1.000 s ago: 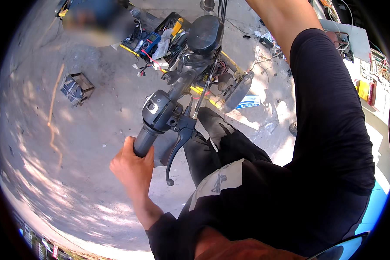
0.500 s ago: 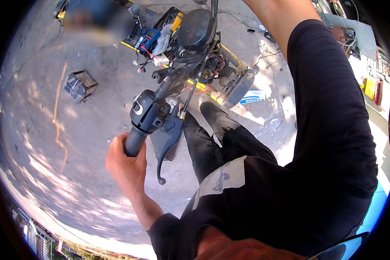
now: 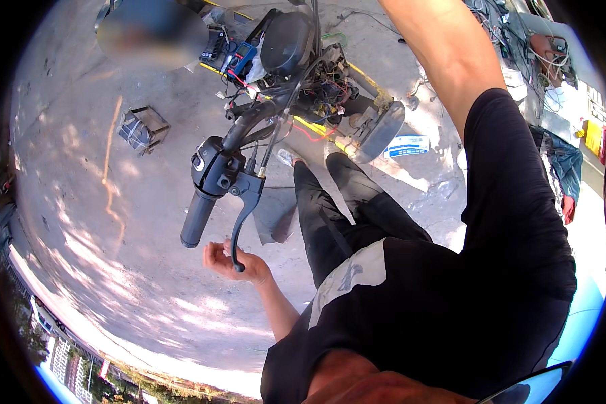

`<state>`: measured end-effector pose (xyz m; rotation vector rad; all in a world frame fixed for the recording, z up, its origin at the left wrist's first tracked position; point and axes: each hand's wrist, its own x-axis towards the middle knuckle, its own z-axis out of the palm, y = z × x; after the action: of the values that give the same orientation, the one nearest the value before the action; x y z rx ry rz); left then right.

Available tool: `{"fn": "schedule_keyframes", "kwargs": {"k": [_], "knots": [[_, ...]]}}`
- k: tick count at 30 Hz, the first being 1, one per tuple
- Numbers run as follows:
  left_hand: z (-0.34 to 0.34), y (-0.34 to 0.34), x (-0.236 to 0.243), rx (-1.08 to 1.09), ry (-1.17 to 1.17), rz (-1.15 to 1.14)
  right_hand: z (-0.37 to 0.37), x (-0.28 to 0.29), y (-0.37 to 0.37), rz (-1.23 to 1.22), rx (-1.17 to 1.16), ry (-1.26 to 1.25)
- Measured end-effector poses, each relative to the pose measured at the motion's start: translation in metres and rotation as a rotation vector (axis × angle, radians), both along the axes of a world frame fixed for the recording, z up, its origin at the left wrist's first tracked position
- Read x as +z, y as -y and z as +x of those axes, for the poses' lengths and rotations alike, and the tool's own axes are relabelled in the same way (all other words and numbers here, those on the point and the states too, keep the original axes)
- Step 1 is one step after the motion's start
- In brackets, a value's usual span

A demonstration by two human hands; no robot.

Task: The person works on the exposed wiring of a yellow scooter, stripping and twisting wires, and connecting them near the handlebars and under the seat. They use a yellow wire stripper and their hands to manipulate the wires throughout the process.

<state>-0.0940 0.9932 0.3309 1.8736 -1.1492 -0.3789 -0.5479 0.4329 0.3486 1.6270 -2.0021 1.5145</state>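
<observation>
My left hand (image 3: 239, 262) is below the black handlebar grip (image 3: 198, 219), clear of the rubber, with its fingers loosely bent and apart. The brake lever (image 3: 242, 219) hangs down in front of it, its rounded tip overlapping the palm; whether they touch, I cannot tell. Above the grip sits a black switch housing (image 3: 212, 165) with a pale button, clamped on the handlebar (image 3: 252, 121). My right forearm (image 3: 444, 60) reaches up past the top edge, so my right hand is out of sight. A dark rounded unit (image 3: 288, 44) stands at the handlebar's upper part.
A bundle of exposed wires (image 3: 333, 84) lies by a yellow frame bar (image 3: 310, 126). Beside it is a blue multimeter (image 3: 241, 59) with a red lead. A small box-like stool (image 3: 145, 128) stands on the concrete at left. A blue-and-white packet (image 3: 407, 145) lies near my feet.
My left hand has let go of the handlebar grip and moved down and right to the lever's tip. The handlebar appears shifted slightly left in the picture.
</observation>
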Motion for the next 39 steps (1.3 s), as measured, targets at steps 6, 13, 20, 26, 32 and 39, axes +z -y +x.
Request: {"fn": "schedule_keyframes", "kwargs": {"k": [6,13,20,26,32,39], "knots": [[-0.099,0.025,-0.028,-0.629,0.079,0.056,0.025,-0.004,-0.282,0.270,0.274,0.466],[-0.194,0.128,-0.053,-0.693,0.314,-0.025,0.073,-0.089,-0.429,0.569,0.253,0.575],[-0.229,0.165,-0.082,-0.596,0.496,0.082,0.078,-0.088,-0.419,0.577,0.229,0.298],[-0.234,0.169,-0.099,-0.602,0.541,-0.096,0.083,-0.099,-0.412,0.602,0.223,0.213],[-0.241,0.172,-0.105,-0.562,0.564,-0.011,0.075,-0.098,-0.410,0.550,0.243,0.274],[-0.240,0.176,-0.107,-0.603,0.501,-0.120,0.070,-0.095,-0.408,0.557,0.274,0.260]]}}
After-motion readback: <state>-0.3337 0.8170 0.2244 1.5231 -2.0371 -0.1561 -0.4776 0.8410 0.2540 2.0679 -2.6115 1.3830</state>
